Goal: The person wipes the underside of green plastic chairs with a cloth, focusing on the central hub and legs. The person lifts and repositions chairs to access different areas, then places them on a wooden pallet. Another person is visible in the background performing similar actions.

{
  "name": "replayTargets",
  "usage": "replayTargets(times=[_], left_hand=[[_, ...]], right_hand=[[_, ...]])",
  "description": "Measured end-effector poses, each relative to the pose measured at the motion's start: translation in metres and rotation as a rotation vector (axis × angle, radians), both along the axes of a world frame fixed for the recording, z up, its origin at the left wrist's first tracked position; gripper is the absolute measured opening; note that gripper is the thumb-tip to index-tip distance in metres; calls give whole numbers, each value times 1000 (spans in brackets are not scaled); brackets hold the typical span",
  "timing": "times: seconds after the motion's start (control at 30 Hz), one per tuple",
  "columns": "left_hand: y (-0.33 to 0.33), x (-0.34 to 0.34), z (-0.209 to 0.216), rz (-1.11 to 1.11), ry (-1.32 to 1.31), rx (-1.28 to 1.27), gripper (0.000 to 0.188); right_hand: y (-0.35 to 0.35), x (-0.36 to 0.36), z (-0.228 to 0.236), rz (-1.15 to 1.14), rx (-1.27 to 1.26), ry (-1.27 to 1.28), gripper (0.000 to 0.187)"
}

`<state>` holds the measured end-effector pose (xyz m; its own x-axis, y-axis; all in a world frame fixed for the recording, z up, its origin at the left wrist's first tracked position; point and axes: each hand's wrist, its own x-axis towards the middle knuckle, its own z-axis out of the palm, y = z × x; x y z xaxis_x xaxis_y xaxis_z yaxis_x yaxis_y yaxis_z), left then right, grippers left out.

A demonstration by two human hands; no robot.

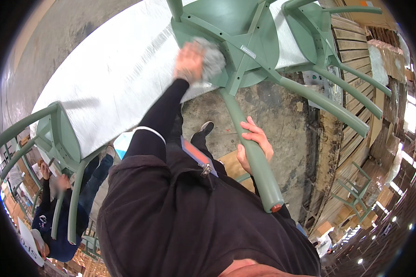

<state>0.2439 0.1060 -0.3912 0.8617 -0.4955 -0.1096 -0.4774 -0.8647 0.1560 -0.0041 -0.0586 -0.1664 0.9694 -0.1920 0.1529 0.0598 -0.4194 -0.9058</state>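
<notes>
An upturned green chair [263, 41] with a rounded seat, crossed braces and long legs rests at the edge of a table covered in white sheeting [111, 69]. My left hand [189, 61], blurred by motion, presses a grey cloth [212, 59] against the seat's underside, beside a brace. My right hand [258, 144] wraps round the near chair leg [259, 173], thumb on one side and fingers on the other. That leg points back toward my body and ends in a reddish-brown tip.
Another upturned green chair [309, 37] stands close on the right, and a third [62, 134] at the table's left end. A co-worker [62, 226] is beside that one. Wooden slats [351, 51] and a further green chair [356, 191] are at the right.
</notes>
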Motion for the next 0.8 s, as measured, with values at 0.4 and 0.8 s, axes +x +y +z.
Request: replayTargets(times=[0.4, 0.8], left_hand=[[-39, -62, -11, 79, 49, -342, 39], [-11, 66, 21, 485, -118, -255, 52]], right_hand=[[-1, -2, -1, 56, -8, -3, 34], [-2, 0, 1, 75, -8, 0, 33]])
